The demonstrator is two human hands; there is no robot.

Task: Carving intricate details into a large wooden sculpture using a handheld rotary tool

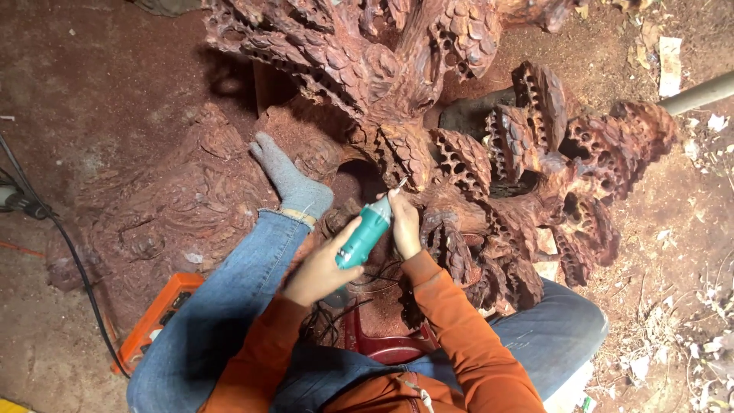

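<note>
My left hand [317, 271] grips the rear of the green rotary tool [365, 234] — my right hand [404, 223] pinches its nose. The tool's long axis slants up and right, bit touching the red wood carving [466, 160] just beyond my hands.

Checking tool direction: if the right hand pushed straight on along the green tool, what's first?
Likely the carved wood just past the bit; right hand guides the tool, though depth is unclear.
</note>
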